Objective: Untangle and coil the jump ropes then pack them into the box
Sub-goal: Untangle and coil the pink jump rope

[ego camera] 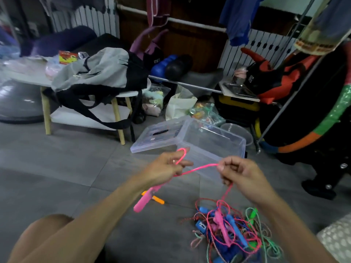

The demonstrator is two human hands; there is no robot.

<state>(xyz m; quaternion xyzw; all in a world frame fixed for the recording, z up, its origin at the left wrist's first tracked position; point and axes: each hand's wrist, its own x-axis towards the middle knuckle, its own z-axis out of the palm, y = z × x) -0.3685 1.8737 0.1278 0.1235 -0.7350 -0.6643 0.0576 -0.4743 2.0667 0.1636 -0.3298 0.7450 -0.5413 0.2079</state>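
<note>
A pink jump rope (199, 168) stretches between my two hands above the grey floor. My left hand (167, 168) pinches a small loop of it, and one pink handle (144, 201) dangles below that hand. My right hand (239, 173) grips the cord further along; from there it drops into a tangled pile of jump ropes (233, 232) with blue, green and pink handles at the lower right. A clear plastic box (226, 143) stands open just beyond my hands, its lid (159, 137) lying to its left.
An orange handle (158, 199) lies on the floor under the pink one. A small white table (121, 94) with a grey and black bag stands at the left. Bags, a hoop and clutter line the back and right. My knee shows at the lower left.
</note>
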